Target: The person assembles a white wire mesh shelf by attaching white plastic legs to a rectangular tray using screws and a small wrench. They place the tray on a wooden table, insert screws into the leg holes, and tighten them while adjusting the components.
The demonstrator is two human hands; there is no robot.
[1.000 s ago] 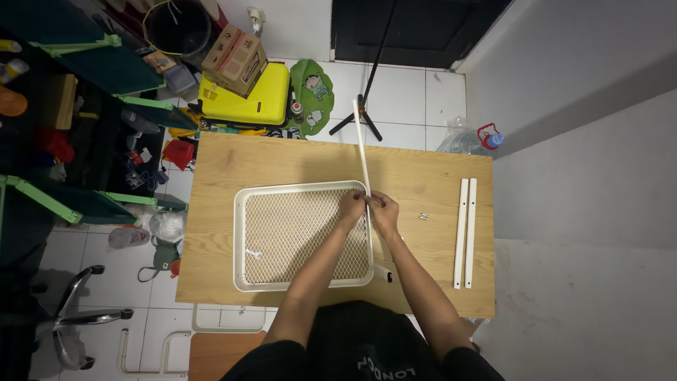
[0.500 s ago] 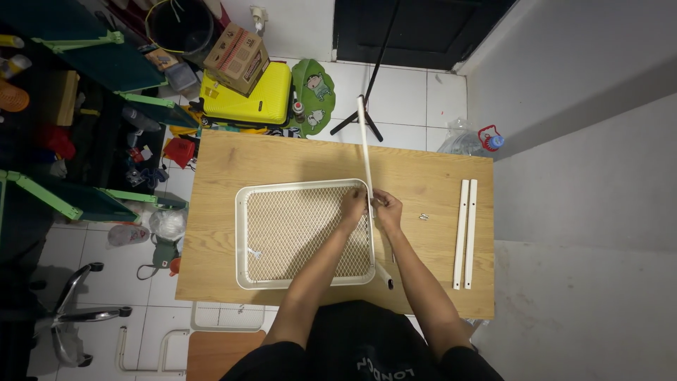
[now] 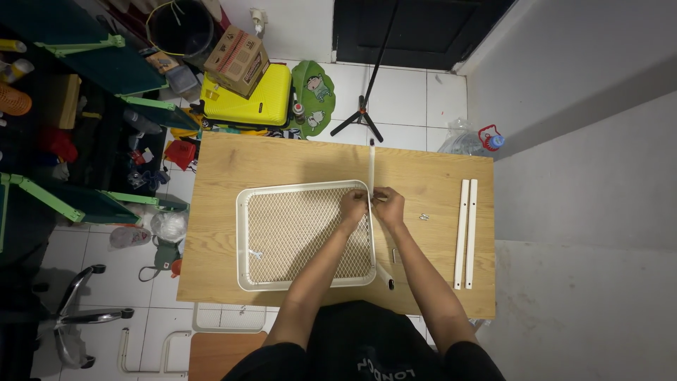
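Observation:
A cream mesh tray (image 3: 243, 240) lies flat on the wooden table (image 3: 296, 159). A long white pole (image 3: 371, 159) runs along the tray's right edge, from the table's far side to its black-tipped near end by my body. My left hand (image 3: 352, 207) and my right hand (image 3: 388, 206) meet at the tray's far right corner, both with fingers closed on the pole there. Two small screws (image 3: 424, 216) lie just right of my right hand.
Two more white poles (image 3: 465, 233) lie side by side near the table's right edge. Behind the table stand a yellow suitcase (image 3: 247, 95) with a cardboard box on it, a black tripod (image 3: 361, 116) and a water bottle (image 3: 486, 139). Green shelving fills the left.
The pole has dropped from a raised slant, its far end past the table's back edge, to lie lower along the tray's right side. Both hands stay at the same corner.

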